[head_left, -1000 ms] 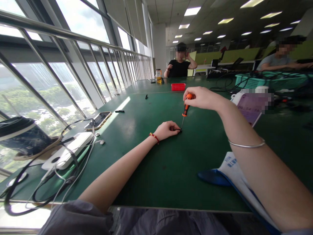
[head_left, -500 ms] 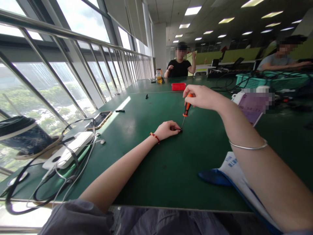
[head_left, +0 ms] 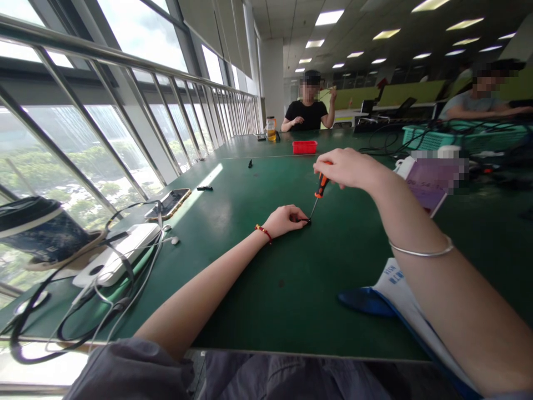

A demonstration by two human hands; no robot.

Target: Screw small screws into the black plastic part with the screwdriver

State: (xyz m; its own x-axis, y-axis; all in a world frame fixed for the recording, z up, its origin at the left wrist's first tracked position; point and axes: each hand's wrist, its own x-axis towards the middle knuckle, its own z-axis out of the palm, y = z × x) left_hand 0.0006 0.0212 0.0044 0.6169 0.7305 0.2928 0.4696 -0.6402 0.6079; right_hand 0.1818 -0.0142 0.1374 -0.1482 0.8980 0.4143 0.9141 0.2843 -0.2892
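My right hand (head_left: 343, 165) is closed from above around the handle of an orange and black screwdriver (head_left: 321, 185). The screwdriver leans, its thin shaft running down to the left. Its tip meets a small black part (head_left: 308, 221) on the green table (head_left: 266, 311). That part is pinched at the fingertips of my left hand (head_left: 285, 219), which rests on the tabletop; most of the part is hidden by the fingers. Two more small black pieces, one nearer (head_left: 204, 188) and one farther (head_left: 250, 163), lie to the left of my hands.
A phone (head_left: 169, 204), a white power bank-like box (head_left: 119, 255) with cables and a dark cup (head_left: 45, 230) stand at left. A red tray (head_left: 305, 147) is ahead, a teal basket (head_left: 466, 136) at right. A blue-white packet (head_left: 389, 294) lies under my right forearm. A person (head_left: 308, 114) sits opposite.
My right hand has shifted slightly down and right, and the screwdriver tilts more. My left hand stays where it was. The person opposite has lowered one hand.
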